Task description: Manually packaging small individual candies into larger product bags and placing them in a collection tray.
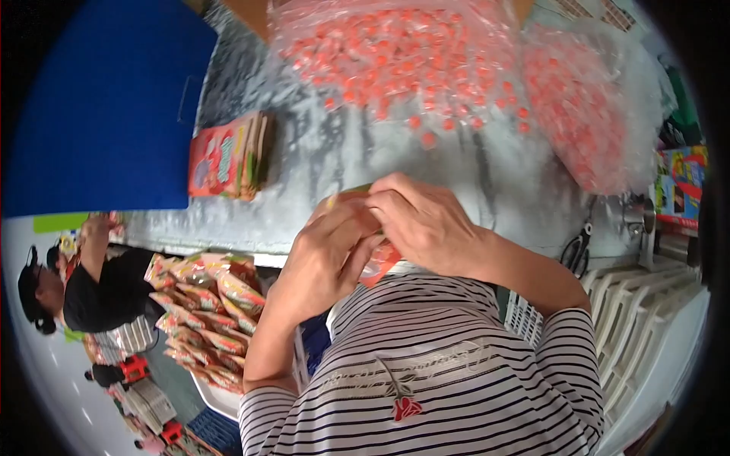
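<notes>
Close to my body, at the near edge of the table, my left hand (325, 249) and my right hand (422, 226) meet around a small red and orange packet (380, 262). Fingers of both hands are closed on it, pinching along its upper part. Much of the packet is hidden behind my fingers, so I cannot tell whether its top is sealed. Farther left on the table stands a stack of flat red packets (224, 156). Beyond my hands, red-orange wrapped candies (403, 64) spill from a clear plastic bag.
A second clear bag of candies (582, 114) lies at the right, near scissors (579, 247). A blue panel (106, 106) rises at the left. Filled packets (209, 319) are piled in a white basket below it. White stacked crates (642, 304) stand right. Another person (99, 281) works at the left.
</notes>
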Demonstrator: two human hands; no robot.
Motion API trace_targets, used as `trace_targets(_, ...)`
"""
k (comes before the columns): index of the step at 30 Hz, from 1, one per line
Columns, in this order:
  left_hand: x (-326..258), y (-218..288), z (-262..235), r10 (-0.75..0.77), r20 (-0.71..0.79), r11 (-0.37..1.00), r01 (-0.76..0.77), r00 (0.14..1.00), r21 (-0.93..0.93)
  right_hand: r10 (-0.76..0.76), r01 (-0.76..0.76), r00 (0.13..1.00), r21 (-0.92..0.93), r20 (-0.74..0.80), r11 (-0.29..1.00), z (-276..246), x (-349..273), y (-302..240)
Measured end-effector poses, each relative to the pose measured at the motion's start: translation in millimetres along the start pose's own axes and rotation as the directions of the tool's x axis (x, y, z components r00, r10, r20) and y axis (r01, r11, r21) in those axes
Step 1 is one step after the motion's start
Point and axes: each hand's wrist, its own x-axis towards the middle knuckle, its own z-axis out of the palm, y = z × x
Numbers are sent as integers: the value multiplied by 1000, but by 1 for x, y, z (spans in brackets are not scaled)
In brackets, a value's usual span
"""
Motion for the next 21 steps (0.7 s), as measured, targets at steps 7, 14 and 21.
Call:
trace_targets(7,-5,2,2,-12,5,991,11,1000,131,183,-254,958,355,223,900,-5,-5,-6)
trace_targets(14,-23,3,-10,-145,-58,962,155,988,226,440,-455,890,-188,-121,870,-12,-27,136)
trace_targets(21,-30,-2,-10,-211,-92,962,223,973,157,393,-331,919,-473,34,816,18,-63,137)
